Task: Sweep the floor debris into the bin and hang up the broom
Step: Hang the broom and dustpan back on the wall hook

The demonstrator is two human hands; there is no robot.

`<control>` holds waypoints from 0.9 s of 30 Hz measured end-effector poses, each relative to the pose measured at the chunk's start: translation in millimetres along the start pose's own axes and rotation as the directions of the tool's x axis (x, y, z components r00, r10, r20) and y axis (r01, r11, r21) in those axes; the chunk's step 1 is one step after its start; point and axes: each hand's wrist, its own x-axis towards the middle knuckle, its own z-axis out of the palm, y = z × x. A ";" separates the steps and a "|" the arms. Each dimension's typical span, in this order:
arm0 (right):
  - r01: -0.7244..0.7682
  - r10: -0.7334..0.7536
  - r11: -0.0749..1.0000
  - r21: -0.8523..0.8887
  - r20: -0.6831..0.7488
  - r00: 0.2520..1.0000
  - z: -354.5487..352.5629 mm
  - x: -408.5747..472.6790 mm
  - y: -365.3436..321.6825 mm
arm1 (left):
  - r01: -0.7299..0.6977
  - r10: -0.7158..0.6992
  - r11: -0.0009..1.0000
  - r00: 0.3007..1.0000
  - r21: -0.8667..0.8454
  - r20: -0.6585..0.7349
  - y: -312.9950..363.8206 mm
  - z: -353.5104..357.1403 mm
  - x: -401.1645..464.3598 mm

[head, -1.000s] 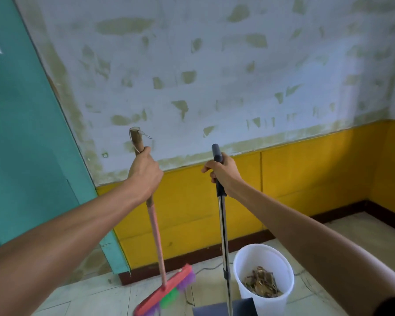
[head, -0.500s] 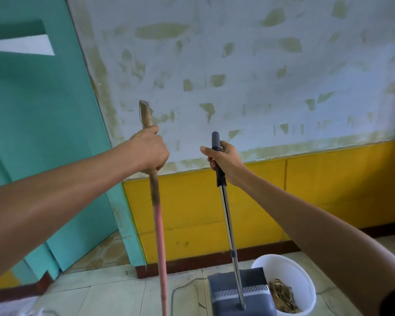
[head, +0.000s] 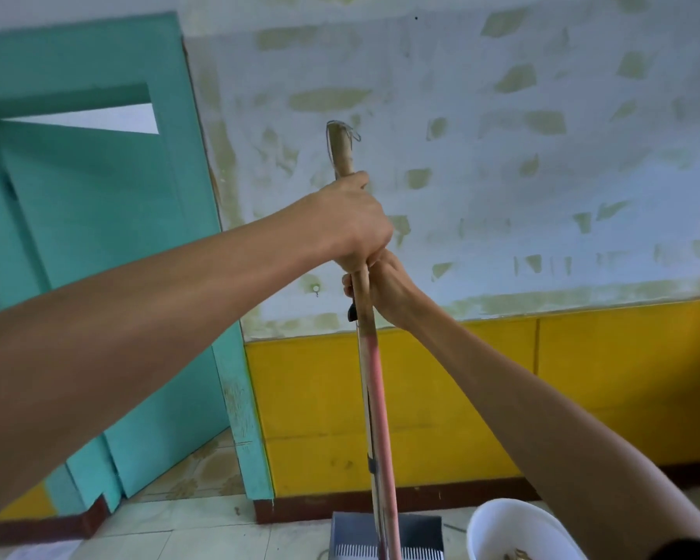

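Head view: left hand (head: 354, 220) wrapped around broom handle (head: 372, 390) near its string-looped top, right hand (head: 384, 291) just below gripping broom and dustpan (head: 386, 535) shafts together, likely freeing a hand for hanging. Nail (head: 316, 289) at nine o'clock; bin (head: 514, 531) at five.

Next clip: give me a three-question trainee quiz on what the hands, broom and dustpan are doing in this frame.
1. True or false: the left hand grips the broom handle near its top end.
2. Which sits lowest in view? A) the wall nail B) the white bin C) the green door frame
3. Fill in: the right hand is just ____ the left hand on the handles.

Key: 1 true; 2 B; 3 below. The dustpan rests on the floor beside the bin.
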 end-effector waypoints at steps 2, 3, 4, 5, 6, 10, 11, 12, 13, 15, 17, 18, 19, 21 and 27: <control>0.005 -0.005 1.000 0.010 -0.026 1.000 -0.1 -2.1 -3.3 | 0.003 -0.002 1.000 1.000 -0.021 0.021 -3.6 1.2 -1.5; 0.011 -0.011 1.000 0.004 -0.032 0.999 1.0 -3.4 -5.6 | 0.003 -0.003 1.000 1.000 -0.028 0.022 -5.8 3.4 -2.8; 0.017 -0.017 1.000 0.000 -0.035 0.999 2.5 -4.1 -6.8 | 0.002 -0.001 0.999 1.000 -0.033 0.021 -8.1 5.9 -4.7; 0.017 -0.018 1.000 -0.006 -0.047 0.999 4.7 -6.5 -8.5 | -0.003 0.004 0.999 1.000 -0.034 0.020 -10.6 8.9 -6.5; 0.014 -0.015 1.000 -0.008 -0.066 0.998 7.4 -8.7 -10.4 | -0.015 0.015 0.999 1.000 -0.031 0.012 -13.1 11.3 -7.7; -0.042 0.042 0.999 0.004 -0.104 0.994 17.5 -15.8 -13.7 | -0.036 0.036 0.999 0.999 -0.025 -0.019 -22.0 14.4 -11.4; -0.070 0.072 0.997 0.020 -0.083 0.994 19.8 -17.9 -11.8 | -0.025 0.024 0.999 1.000 -0.030 -0.013 -26.8 13.4 -11.9; -0.091 0.094 0.995 0.048 -0.051 0.994 22.1 -20.3 -8.6 | -0.007 0.007 0.999 1.000 -0.039 -0.010 -32.5 11.6 -12.6; -0.100 0.102 0.994 0.053 -0.024 0.995 23.6 -23.1 -4.1 | 0.012 -0.012 0.999 1.000 -0.046 -0.011 -39.3 9.2 -13.4; -0.076 0.076 0.997 0.004 0.011 0.997 22.3 -25.2 7.4 | 0.047 -0.047 0.998 0.999 -0.044 -0.010 -52.4 3.8 -15.3; -0.010 0.011 1.000 -0.024 0.039 0.999 20.5 -26.0 12.3 | 0.062 -0.062 0.998 0.998 -0.032 0.002 -60.5 -0.1 -16.3; 0.022 -0.020 0.999 -0.023 0.059 0.998 19.8 -26.5 10.7 | 0.067 -0.067 0.997 0.998 -0.024 0.007 -62.4 -2.0 -16.0; 0.053 -0.049 0.998 -0.033 0.092 0.995 18.8 -26.0 7.3 | 0.068 -0.068 0.998 0.998 -0.011 0.014 -63.3 -4.1 -15.2; 0.115 -0.097 0.987 -0.115 0.151 0.984 17.8 -25.3 -0.3 | 0.068 -0.068 0.998 0.997 0.005 0.032 -64.7 -7.6 -13.2; 0.228 -0.253 0.926 -0.301 -0.047 0.966 30.7 -24.7 -3.0 | 0.098 -0.098 0.995 0.995 -0.007 -0.006 -66.7 -22.5 -5.6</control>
